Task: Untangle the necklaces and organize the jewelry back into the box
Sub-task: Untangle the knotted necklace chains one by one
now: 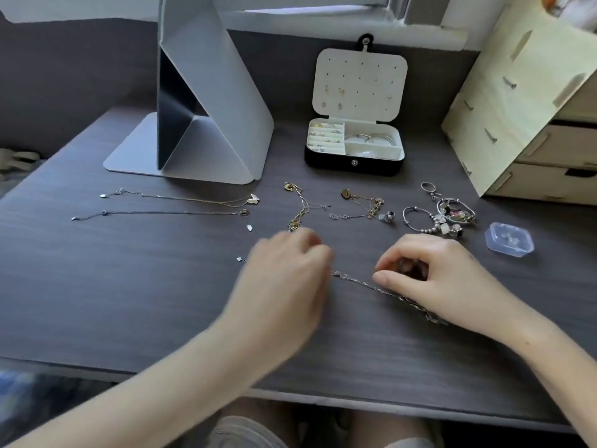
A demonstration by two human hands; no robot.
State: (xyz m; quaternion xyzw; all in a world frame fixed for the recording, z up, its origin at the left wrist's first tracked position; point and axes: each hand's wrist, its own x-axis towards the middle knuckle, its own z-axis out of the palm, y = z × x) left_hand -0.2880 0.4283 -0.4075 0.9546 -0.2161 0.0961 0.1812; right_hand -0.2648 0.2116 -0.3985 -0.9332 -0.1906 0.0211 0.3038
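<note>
Hands work a silver chain point(371, 287) in front of the jewelry box point(329, 163).
The left hand point(284, 276) curls at one end, its grip hidden; the right hand point(436, 276) pinches the chain. Two straight necklaces point(193, 199) lie front-left of the box; tangled necklaces point(298, 218) wait outside it.

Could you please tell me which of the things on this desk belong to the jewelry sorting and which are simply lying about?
Part of the job: silver chain lying between left hand and right hand; two laid-out necklaces; tangled gold chains; charm bracelets; open jewelry box.
Just lying about: grey folded stand; wooden drawer unit.
</note>
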